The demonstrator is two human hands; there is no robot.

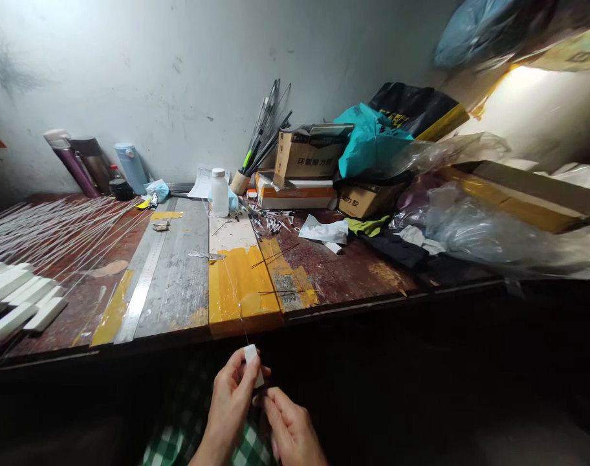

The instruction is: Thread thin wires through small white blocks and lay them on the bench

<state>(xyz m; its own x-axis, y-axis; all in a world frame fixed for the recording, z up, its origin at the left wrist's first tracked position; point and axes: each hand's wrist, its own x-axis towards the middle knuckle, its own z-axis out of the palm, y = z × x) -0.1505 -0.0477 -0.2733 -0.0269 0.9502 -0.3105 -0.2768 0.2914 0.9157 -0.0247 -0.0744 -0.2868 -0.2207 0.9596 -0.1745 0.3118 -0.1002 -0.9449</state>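
My left hand (233, 395) is closed around a small white block (253, 362), with the thumb along its side. From the block's top a thin rod (239, 301) runs up over the table edge. Just below the block my right hand (288, 424) is pinched at its lower end. Whatever lies between those fingertips is hidden or too small to name. Both hands are in front of the table, above a green checked cloth (251, 443). Similar white blocks (45, 314) with long thin rods (72, 223) lie at the left of the table.
A steel ruler (142, 288) lies on a grey board. Yellow tape (241, 285) covers the table's middle front. A white bottle (220, 194), a holder of rods (240, 182), cardboard boxes (307, 155) and a face mask (324, 230) stand or lie behind. Plastic bags (489, 220) crowd the right.
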